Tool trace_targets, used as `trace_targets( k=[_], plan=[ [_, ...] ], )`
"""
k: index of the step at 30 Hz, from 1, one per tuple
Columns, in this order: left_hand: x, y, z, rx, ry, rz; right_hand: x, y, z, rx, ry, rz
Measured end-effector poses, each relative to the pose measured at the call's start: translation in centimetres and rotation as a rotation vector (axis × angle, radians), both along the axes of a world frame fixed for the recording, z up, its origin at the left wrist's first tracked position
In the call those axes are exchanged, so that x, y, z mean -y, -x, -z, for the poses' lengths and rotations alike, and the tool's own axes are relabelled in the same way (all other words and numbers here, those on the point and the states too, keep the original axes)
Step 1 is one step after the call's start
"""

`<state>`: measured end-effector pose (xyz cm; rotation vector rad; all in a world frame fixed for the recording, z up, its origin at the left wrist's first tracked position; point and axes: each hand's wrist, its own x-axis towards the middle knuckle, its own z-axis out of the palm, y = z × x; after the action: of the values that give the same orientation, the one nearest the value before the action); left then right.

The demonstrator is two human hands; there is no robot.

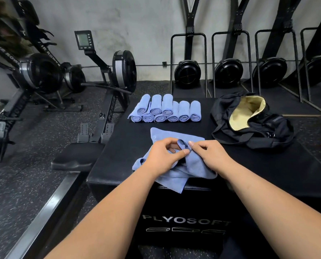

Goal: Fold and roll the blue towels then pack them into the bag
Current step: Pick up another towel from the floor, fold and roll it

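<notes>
At the head camera, our left hand (163, 156) and right hand (206, 154) both pinch a raised fold of the loose blue towel (174, 136), one corner overhanging the near edge of the box (268, 174). Beyond it, rolled towels (165, 109) line the far edge. The open black bag (249, 131) lies to the right, with bare top between. The front lettering (185, 220) reads "PLYOSOFT".

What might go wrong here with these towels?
The loose towel hangs over the edge of the box, so it may slide off while the left hand and right hand pinch its bunched fold. The rolled towels are stacked in two layers and might tumble. The bag lies slumped; rolls may snag.
</notes>
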<state>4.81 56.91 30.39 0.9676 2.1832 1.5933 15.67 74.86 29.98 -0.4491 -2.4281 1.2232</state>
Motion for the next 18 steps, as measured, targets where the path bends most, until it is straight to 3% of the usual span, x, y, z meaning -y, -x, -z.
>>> trace_targets(
  k=[4,7,11,16,18],
  plan=[
    [0.4,1.0,0.3,0.093,-0.086,-0.154,-0.5,0.4,0.5,0.040,-0.110,0.118],
    [1.4,2.2,0.8,0.100,-0.032,-0.204,-1.0,0.0,1.5,0.048,-0.216,0.208],
    [2.2,3.0,1.5,0.066,0.067,-0.267,-0.2,-1.4,3.0,-0.072,-0.403,0.046],
    [2.5,3.5,1.7,0.068,0.088,-0.322,-0.1,-3.1,5.4,0.182,-0.753,-0.193],
    [2.6,4.0,1.8,0.091,0.092,-0.328,-0.2,-3.2,6.0,0.159,-0.751,-0.187]
  ],
)
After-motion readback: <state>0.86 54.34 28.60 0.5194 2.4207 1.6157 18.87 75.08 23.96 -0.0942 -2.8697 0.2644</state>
